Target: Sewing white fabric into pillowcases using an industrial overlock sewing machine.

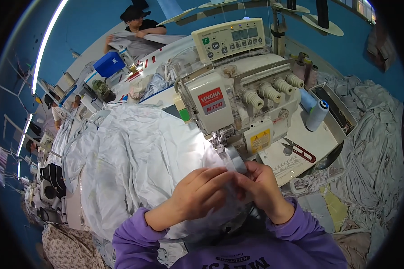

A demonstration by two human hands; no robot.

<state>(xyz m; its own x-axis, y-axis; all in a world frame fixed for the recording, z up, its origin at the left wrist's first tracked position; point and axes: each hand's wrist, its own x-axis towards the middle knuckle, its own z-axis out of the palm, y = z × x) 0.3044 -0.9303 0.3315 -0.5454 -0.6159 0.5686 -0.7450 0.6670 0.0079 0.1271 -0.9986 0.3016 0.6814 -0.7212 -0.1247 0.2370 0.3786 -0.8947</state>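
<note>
A white overlock sewing machine (260, 89) stands in front of me, its lamp lighting the presser foot (219, 140). Pale white fabric (139, 152) spreads over the table left of the foot and runs toward my body. Just below the foot, my left hand (199, 190) has its fingers bent together on the fabric. Close against it, my right hand (265, 186) pinches the fabric's edge beside a grey-blue band (234, 159) at the foot. The fingertips of both hands nearly meet, and they partly hide the cloth between them.
Red-handled thread snips (303, 152) lie on the machine's right plate, near a pale blue thread cone (318, 115) and an open box (334, 105). Heaped grey cloth (368, 130) fills the right side. Across the table, another person (137, 27) handles grey fabric.
</note>
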